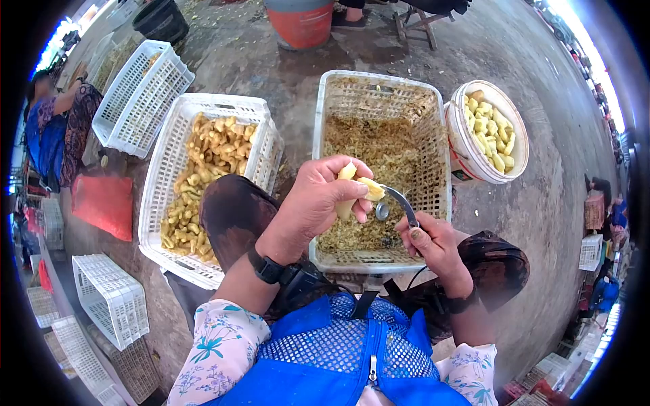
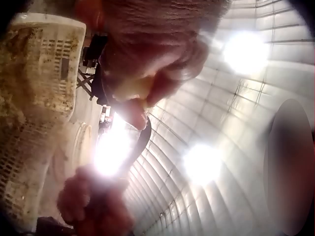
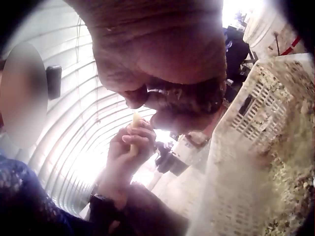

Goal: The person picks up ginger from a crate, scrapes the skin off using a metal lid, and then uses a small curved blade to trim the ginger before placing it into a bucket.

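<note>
In the head view my left hand [image 1: 323, 195] pinches a pale yellow piece of peeled ginger [image 1: 370, 190] between thumb and fingers. My right hand [image 1: 437, 247] grips a small knife with a curved dark blade [image 1: 399, 200], its tip right at the ginger's right end. Both hands are over a dirty white crate [image 1: 437, 122] with wet peel scraps [image 1: 379, 145] inside. A small round metal piece [image 1: 382, 211] shows below the blade. The left wrist view has the ginger [image 2: 135, 88] under my fingers, partly hidden. The right wrist view leaves most of the knife hidden behind my right hand [image 3: 162, 54].
Left of my knee stands a white crate [image 1: 152, 203] of unpeeled ginger [image 1: 213, 152]. A white bucket [image 1: 460, 159] of peeled ginger [image 1: 491, 128] is at the right. Further off are more crates [image 1: 112, 294], a red sack [image 1: 105, 205], a red tub [image 1: 300, 26] and a seated person [image 1: 57, 135].
</note>
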{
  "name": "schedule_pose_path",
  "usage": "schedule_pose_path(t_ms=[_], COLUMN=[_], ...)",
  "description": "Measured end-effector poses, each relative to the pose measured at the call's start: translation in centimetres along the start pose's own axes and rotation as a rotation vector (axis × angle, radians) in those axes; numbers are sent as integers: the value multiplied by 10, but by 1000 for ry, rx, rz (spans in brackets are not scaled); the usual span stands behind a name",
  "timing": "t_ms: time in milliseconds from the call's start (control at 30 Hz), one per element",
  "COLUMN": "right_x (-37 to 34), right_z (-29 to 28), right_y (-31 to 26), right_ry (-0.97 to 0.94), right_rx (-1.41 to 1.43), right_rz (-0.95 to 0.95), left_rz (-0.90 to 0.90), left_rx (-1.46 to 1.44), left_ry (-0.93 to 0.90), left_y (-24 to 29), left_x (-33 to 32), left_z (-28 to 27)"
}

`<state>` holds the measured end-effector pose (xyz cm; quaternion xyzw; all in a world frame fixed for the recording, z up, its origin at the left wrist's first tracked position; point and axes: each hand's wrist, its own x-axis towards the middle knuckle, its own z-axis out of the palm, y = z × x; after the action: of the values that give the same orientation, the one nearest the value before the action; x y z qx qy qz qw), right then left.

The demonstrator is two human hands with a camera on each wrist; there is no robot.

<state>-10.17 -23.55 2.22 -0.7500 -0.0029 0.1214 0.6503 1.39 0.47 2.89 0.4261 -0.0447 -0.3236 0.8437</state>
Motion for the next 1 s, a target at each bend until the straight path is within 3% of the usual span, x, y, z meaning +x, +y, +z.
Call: schedule_pose_path(t_ms=[1000], right_x=[-2], right_z=[-6], right_y=[-15], right_ry=[-275], right_rx=[380], right_rz=[289], left_rz=[38], left_rx=[51], left_ry=[-106], left_y=[5], left_x=[-7], left_z=[3])
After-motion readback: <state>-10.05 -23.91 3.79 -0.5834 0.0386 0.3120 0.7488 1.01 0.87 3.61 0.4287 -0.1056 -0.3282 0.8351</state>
